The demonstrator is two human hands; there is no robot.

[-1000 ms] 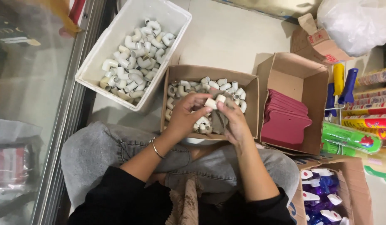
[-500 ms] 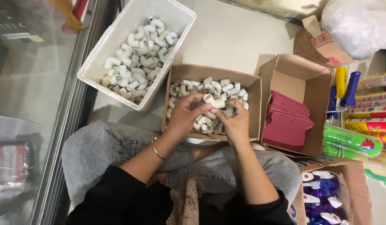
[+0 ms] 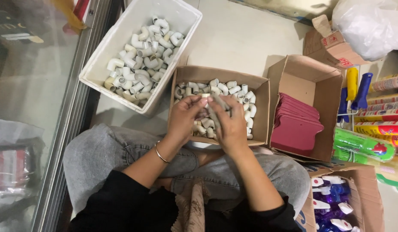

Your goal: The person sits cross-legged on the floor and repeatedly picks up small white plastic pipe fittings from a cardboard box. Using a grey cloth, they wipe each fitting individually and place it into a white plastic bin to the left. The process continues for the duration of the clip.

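Observation:
A cardboard box (image 3: 262,112) on my lap holds several short white pipe fittings (image 3: 233,89). Both hands hover over it, close together. My left hand (image 3: 184,118), with a thin bracelet at the wrist, pinches a small white fitting (image 3: 205,96) at its fingertips. My right hand (image 3: 230,124) has its fingers curled against the left hand's fingertips, around the same spot; motion blur hides exactly what it grips.
A white tub (image 3: 108,56) of white pipe elbows (image 3: 141,60) stands at the upper left. To the right is an open cardboard box (image 3: 332,81) with dark red flat pieces (image 3: 295,124). Coloured tubes, blue and yellow handles and a box of spray bottles (image 3: 332,202) lie at the right.
Both hands shifted slightly toward the middle of the box and drew closer together; the fitting stays pinched between the fingertips.

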